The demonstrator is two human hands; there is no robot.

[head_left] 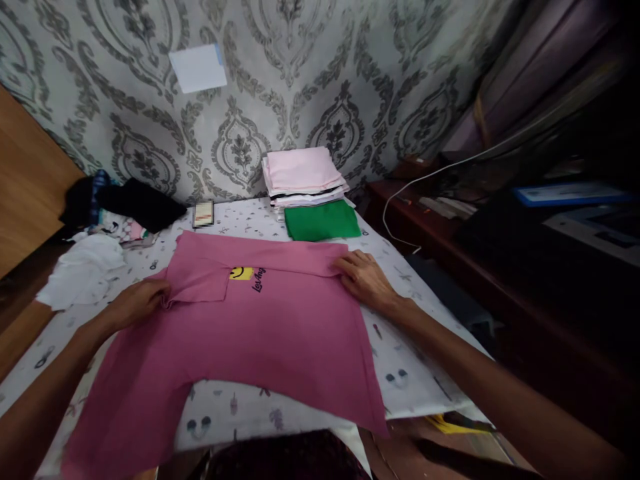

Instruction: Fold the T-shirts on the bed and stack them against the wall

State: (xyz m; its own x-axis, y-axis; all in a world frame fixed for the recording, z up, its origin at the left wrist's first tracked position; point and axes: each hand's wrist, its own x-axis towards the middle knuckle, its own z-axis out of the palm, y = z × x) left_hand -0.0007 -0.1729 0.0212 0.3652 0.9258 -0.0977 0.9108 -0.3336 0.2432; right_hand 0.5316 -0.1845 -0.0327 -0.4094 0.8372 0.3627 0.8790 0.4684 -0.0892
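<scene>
A pink T-shirt (260,333) with a yellow smiley and dark lettering lies spread on a printed white sheet (405,373). Its far part is folded over. My left hand (137,301) is closed on the folded left sleeve edge. At the right edge of the fold, my right hand (365,277) rests on the shirt with fingers curled on the cloth. Beyond the shirt sit a folded green garment (323,221) and a stack of folded pink and white clothes (303,175).
A small phone-like device (203,214) lies near the wall. Loose dark clothes (135,203) and a white garment (83,270) lie at the left. A dark wooden shelf (450,233) with a white cable runs along the right. Patterned wallpaper stands behind.
</scene>
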